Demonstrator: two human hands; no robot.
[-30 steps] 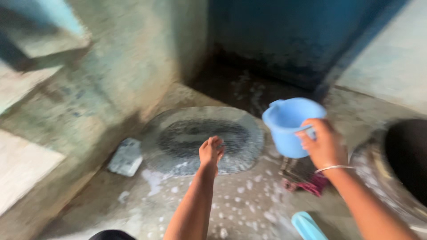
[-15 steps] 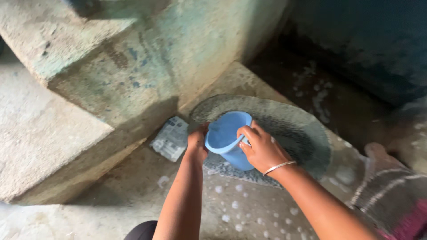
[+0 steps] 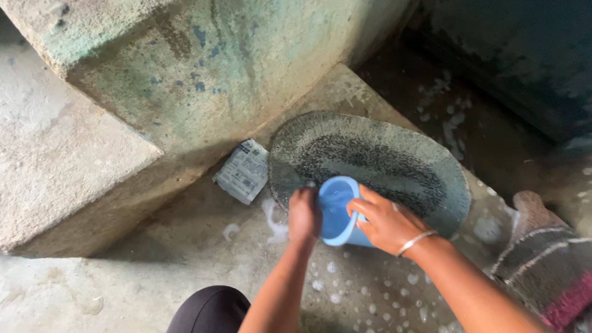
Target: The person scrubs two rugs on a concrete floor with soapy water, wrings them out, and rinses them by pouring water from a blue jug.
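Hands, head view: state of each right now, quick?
Left hand: closed, fingers curled against the rim of the blue mug.
Right hand: closed on the blue mug, tipped over the oval mat.

The hands hide part of the blue mug [image 3: 336, 213]; the striped cloth [image 3: 542, 271] runs off frame.
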